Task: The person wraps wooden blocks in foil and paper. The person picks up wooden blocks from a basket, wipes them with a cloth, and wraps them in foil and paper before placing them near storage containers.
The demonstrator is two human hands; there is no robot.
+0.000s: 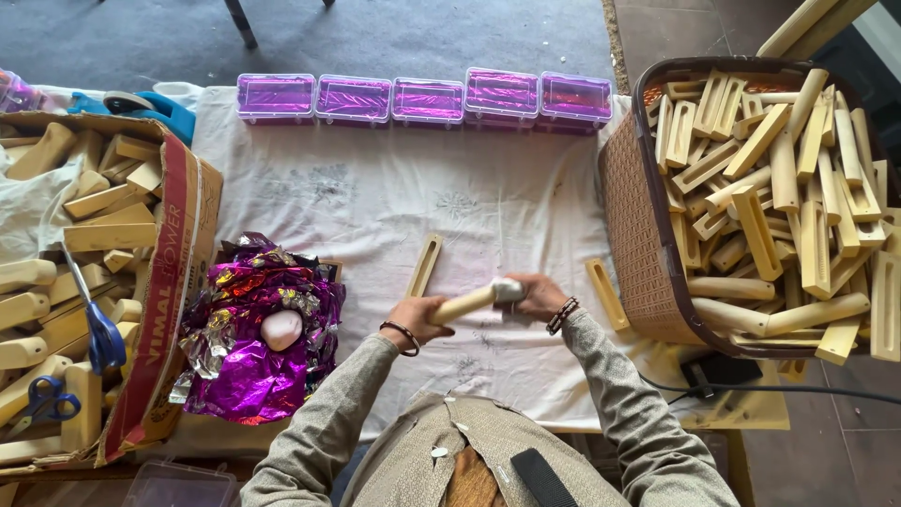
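Over the white cloth (394,202) that covers the table, at its near edge, both hands work on one wooden handle (462,305). The left hand (413,319) is curled round the handle's lower end and grips it firmly; the right hand (537,294) is closed over the upper end, pressing a small white pad (507,289) against the wood. By judgement the step in hand is rubbing or wiping the handle's tip; the next move would call for a steady hold below while the pad is worked round the end. A slotted wooden piece (424,266) lies on the cloth just beyond the handle, and a second one (605,293) lies to its right, beside the brown woven basket (627,225), which is heaped with similar pale wooden pieces. Left of the handle sits a crumpled heap of purple foil (246,361) with a white lump (281,329) resting on top. Along the far edge of the cloth, well apart from the handle, five small clear boxes with purple lids (427,99) stand in a row, touching one another. Far left of the handle, an open cardboard box (178,282) with red lettering on its flap holds more wooden pieces and blue-handled scissors (99,329).
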